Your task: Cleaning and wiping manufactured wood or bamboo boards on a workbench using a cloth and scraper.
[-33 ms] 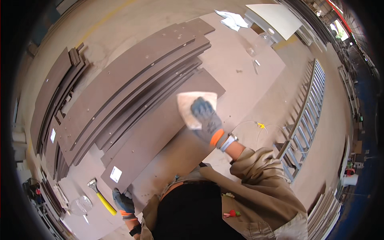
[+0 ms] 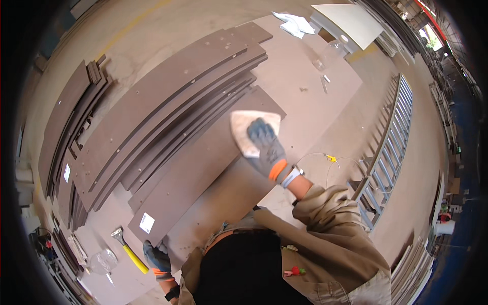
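Observation:
My right hand (image 2: pixel 267 145), in a grey-blue glove with an orange cuff, presses a pale cloth (image 2: pixel 241 124) against the far part of a long brown board (image 2: pixel 203 162). Its fingers are bent over the cloth. At the board's near left end, my left hand (image 2: pixel 157 255), gloved alike, grips the corner beside a white label (image 2: pixel 147 222). Part of its fingers is hidden by the board. Just left of that hand lies a hammer-like tool (image 2: pixel 129 250) with a yellow handle and metal head.
Stacked brown boards (image 2: pixel 168 101) fill the table's left side, with another stack (image 2: pixel 71 122) beyond. White cloths (image 2: pixel 295 24) and a clear bottle (image 2: pixel 333 50) lie at the far end. A clear round container (image 2: pixel 103 261) stands near left. A metal roller rack (image 2: pixel 384 152) is on the right.
My right hand and the cloth have slid a little to the right and away from me along the board. My left hand stays at the corner.

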Action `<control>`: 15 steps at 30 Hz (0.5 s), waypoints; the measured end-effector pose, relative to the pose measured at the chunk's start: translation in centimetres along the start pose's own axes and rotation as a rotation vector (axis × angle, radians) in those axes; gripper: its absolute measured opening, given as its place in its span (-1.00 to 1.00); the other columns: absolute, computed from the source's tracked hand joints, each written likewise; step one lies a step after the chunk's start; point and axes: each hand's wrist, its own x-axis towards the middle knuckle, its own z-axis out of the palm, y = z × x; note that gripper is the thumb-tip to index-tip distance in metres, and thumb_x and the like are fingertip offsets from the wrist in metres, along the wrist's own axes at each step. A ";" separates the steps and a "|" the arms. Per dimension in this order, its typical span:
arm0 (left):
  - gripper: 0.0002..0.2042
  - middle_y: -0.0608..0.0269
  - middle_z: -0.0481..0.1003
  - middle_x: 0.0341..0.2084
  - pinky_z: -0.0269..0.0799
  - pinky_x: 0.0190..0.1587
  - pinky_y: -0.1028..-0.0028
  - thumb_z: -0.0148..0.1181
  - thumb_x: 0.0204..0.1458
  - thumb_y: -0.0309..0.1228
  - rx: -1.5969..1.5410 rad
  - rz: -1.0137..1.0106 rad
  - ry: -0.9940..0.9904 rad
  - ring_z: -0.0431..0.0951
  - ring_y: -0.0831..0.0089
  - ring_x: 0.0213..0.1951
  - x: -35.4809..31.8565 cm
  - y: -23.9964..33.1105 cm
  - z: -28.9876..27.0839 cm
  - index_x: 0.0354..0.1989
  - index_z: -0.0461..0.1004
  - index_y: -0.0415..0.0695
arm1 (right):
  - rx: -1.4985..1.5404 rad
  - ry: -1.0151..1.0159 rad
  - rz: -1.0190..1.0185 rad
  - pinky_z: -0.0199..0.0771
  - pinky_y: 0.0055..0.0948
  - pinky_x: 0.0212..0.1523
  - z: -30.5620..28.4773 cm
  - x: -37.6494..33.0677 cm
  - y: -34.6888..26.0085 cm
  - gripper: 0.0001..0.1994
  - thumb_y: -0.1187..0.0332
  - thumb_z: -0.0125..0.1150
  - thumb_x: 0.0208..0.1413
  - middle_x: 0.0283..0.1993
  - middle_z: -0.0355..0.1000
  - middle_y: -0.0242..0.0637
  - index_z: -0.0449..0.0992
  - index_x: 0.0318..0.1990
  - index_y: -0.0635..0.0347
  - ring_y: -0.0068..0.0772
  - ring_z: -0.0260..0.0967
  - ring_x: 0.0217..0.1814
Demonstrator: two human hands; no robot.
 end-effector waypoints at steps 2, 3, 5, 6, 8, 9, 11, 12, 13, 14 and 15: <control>-0.63 0.26 0.42 -0.08 0.39 -0.17 0.58 -0.06 0.17 -0.20 -0.004 -0.006 0.152 0.44 0.49 -0.14 0.1 -0.2 -1.8 0.07 0.29 -0.15 | 0.164 0.203 0.089 -0.32 -0.11 0.39 1.2 0.6 2.3 -0.29 0.05 -0.06 0.04 0.36 -0.10 0.05 0.02 0.27 0.34 0.06 -0.29 0.44; -0.62 0.25 0.42 -0.08 0.38 -0.16 0.57 -0.06 0.17 -0.19 -0.005 -0.053 0.085 0.44 0.47 -0.15 0.2 0.2 -1.4 0.06 0.29 -0.15 | 0.097 0.199 0.124 -0.31 -0.12 0.38 1.6 1.1 3.2 -0.30 0.05 -0.07 0.05 0.36 -0.09 0.06 0.05 0.26 0.33 0.07 -0.27 0.44; -0.62 0.24 0.41 -0.08 0.38 -0.16 0.56 -0.06 0.17 -0.18 -0.013 -0.085 0.039 0.43 0.45 -0.15 0.6 0.7 -0.2 0.06 0.29 -0.16 | 0.040 0.198 0.134 -0.29 -0.12 0.38 2.3 2.5 4.0 -0.32 0.05 -0.08 0.06 0.35 -0.07 0.06 0.07 0.26 0.33 0.08 -0.26 0.43; -0.64 0.24 0.41 -0.11 0.37 -0.16 0.55 -0.07 0.18 -0.17 -0.007 -0.062 0.126 0.43 0.45 -0.17 1.1 0.7 0.8 0.03 0.30 -0.15 | 0.085 0.187 0.200 -0.28 -0.12 0.38 2.4 3.1 4.2 -0.35 0.05 -0.10 0.08 0.33 -0.03 0.07 0.10 0.24 0.33 0.08 -0.23 0.42; -0.65 0.25 0.41 -0.13 0.36 -0.16 0.54 -0.09 0.19 -0.16 -0.010 -0.032 0.225 0.42 0.45 -0.19 1.2 0.4 0.2 0.00 0.31 -0.14 | 0.192 0.166 0.355 -0.25 -0.13 0.37 2.4 5.0 4.1 -0.42 0.08 -0.16 0.14 0.29 0.07 0.08 0.18 0.21 0.32 0.08 -0.16 0.41; -0.68 0.27 0.39 -0.17 0.38 -0.20 0.53 -0.09 0.19 -0.16 0.204 0.042 0.247 0.40 0.47 -0.19 1.5 0.2 -0.5 -0.06 0.31 -0.14 | 0.179 0.219 0.336 -0.18 -0.13 0.34 2.3 6.1 3.9 -0.45 0.09 -0.17 0.14 0.24 0.13 0.07 0.22 0.17 0.30 0.07 -0.08 0.36; -0.72 0.29 0.37 -0.23 0.41 -0.25 0.51 -0.10 0.21 -0.15 0.226 0.045 0.223 0.38 0.51 -0.21 1.4 0.2 -1.8 -0.13 0.29 -0.11 | 0.166 0.274 0.305 -0.12 -0.12 0.31 1.8 7.8 3.4 -0.48 0.10 -0.18 0.14 0.20 0.19 0.06 0.27 0.14 0.29 0.06 -0.01 0.32; -0.72 0.29 0.37 -0.23 0.41 -0.25 0.51 -0.10 0.21 -0.15 0.219 0.047 0.238 0.38 0.51 -0.21 1.1 0.1 -2.5 -0.13 0.29 -0.11 | 0.208 0.172 0.245 -0.04 -0.12 0.26 -0.5 8.9 2.0 -0.53 0.11 -0.16 0.12 0.13 0.24 0.03 0.32 0.06 0.26 0.04 0.06 0.25; -0.72 0.29 0.37 -0.24 0.41 -0.26 0.50 -0.09 0.20 -0.14 0.295 0.029 0.219 0.39 0.51 -0.22 1.5 0.2 -2.8 -0.14 0.29 -0.10 | 0.240 0.078 0.206 0.03 -0.12 0.20 -2.1 9.5 1.2 -0.58 0.12 -0.15 0.11 0.07 0.29 0.00 0.37 -0.02 0.23 0.01 0.12 0.18; -0.72 0.30 0.37 -0.26 0.42 -0.27 0.50 -0.08 0.19 -0.14 0.372 0.012 0.197 0.39 0.51 -0.23 1.9 0.2 -3.0 -0.14 0.29 -0.10 | 0.364 0.373 0.042 0.20 -0.08 -0.09 2.5 11.0 1.1 -0.76 0.19 -0.03 0.05 -0.08 0.32 -0.05 0.40 -0.23 0.10 0.02 0.23 -0.04; -0.72 0.30 0.37 -0.26 0.42 -0.27 0.50 -0.08 0.19 -0.14 0.367 0.009 0.215 0.39 0.51 -0.23 1.3 0.0 -2.6 -0.14 0.29 -0.10 | 0.283 -0.317 0.014 0.14 -0.14 0.10 -2.5 12.4 -2.8 -0.66 0.14 -0.04 0.04 0.03 0.31 -0.11 0.40 -0.09 0.09 -0.03 0.18 0.12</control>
